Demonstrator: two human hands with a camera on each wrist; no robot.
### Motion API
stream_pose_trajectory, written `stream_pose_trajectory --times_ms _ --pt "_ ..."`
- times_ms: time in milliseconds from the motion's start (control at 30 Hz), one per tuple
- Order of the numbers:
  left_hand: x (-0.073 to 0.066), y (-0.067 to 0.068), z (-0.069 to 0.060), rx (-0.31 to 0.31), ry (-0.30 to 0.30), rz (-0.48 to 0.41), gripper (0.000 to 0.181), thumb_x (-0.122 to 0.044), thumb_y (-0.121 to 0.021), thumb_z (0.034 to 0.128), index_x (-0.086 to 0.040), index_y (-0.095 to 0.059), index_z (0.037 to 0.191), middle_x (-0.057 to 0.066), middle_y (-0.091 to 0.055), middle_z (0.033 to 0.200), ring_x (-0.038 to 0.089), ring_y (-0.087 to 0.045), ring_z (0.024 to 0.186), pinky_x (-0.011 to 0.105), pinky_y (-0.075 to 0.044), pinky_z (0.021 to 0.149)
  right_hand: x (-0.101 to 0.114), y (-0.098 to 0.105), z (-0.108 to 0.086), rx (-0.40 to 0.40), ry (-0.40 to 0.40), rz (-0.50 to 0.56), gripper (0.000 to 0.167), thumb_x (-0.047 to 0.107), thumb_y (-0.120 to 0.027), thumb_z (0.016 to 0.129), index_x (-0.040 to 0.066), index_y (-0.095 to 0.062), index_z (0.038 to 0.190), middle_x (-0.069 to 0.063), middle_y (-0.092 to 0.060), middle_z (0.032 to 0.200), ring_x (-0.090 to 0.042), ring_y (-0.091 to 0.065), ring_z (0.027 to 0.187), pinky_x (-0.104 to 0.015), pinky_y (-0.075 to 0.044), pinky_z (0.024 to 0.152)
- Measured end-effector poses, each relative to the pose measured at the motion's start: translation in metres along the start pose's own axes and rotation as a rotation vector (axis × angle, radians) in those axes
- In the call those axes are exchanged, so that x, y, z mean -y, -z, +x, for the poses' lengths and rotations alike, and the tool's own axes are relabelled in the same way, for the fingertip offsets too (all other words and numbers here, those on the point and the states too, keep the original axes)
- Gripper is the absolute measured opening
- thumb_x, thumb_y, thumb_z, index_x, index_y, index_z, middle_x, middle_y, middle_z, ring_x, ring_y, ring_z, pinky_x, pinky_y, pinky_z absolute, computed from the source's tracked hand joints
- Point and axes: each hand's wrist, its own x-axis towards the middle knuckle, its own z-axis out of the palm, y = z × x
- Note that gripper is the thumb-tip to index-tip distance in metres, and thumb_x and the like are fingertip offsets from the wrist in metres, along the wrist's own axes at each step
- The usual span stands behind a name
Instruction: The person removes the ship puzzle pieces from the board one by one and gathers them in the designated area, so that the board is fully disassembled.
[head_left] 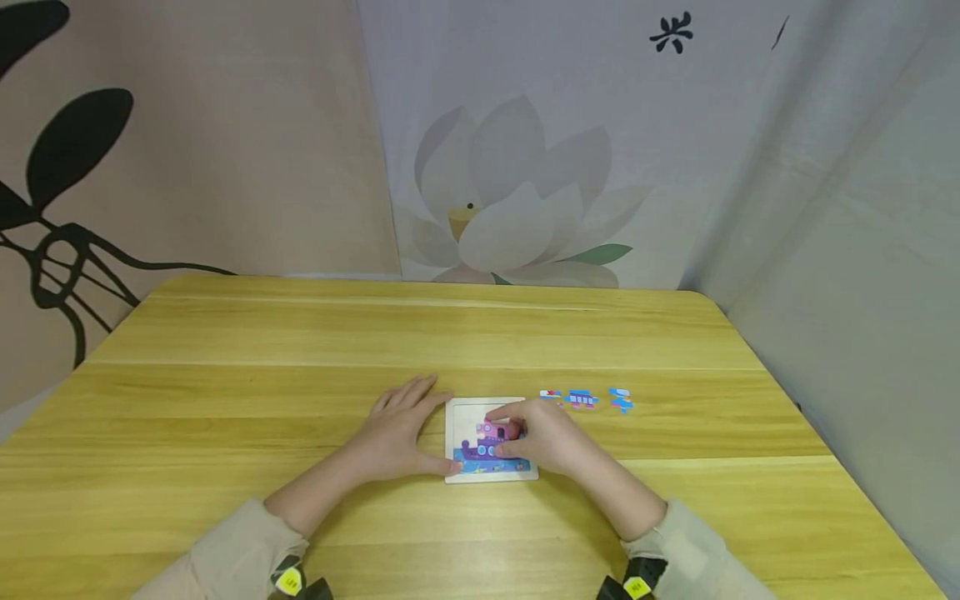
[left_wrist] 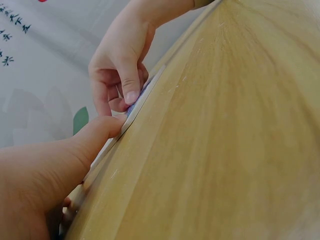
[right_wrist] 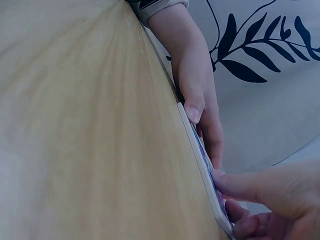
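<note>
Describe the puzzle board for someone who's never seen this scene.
On the table, find the right hand. Beneath it lies the puzzle board; unlike the loose pieces to its right, it has a white frame around a boat picture.

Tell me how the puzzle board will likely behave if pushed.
The board looks thin and lies flat on the table, so it should slide rather than tip. Its straight edges suggest it is stiff. With the left hand touching it, a push might meet some resistance.
</note>
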Motion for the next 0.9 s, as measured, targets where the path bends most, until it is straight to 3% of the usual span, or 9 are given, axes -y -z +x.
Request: stream_pose_trajectory --times_ms 333,667,900 --pt "0.0 0.0 0.0 -0.007 -0.004 0.008 0.104 -0.073 -0.069 0.0657 -0.014 -0.04 0.146 0.016 -0.02 0.156 0.037 -0.013 0.142 0.062 -0.009 0.109 0.006 0.001 0.001 0.012 -0.028 -0.014 0.032 0.009 -0.079 0.079 0.01 -0.067 0.109 0.005 -0.053 0.07 -0.012 -0.048 0.063 -0.028 -0.041 0.058" --pt "0.0 0.0 0.0 -0.01 -0.001 0.006 0.104 -0.073 -0.069 0.0655 -0.013 -0.041 0.145 0.017 -0.02 0.156 0.038 -0.014 0.142 0.062 -0.01 0.109 0.008 0.001 -0.001 0.011 -0.084 0.005 0.035 0.011 -0.079 0.079 0.014 -0.064 0.111 0.004 -0.055 0.071 -0.013 -0.048 0.062 -0.028 -0.041 0.055" --pt "0.0 0.0 0.001 -0.009 0.002 0.006 0.104 -0.073 -0.069 0.0653 -0.014 -0.04 0.146 0.016 -0.019 0.156 0.038 -0.013 0.142 0.062 -0.009 0.109 0.012 0.0 -0.004 -0.019 -0.096 -0.036 0.037 0.013 -0.079 0.079 0.02 -0.06 0.11 0.006 -0.055 0.07 -0.011 -0.048 0.058 -0.028 -0.04 0.052"
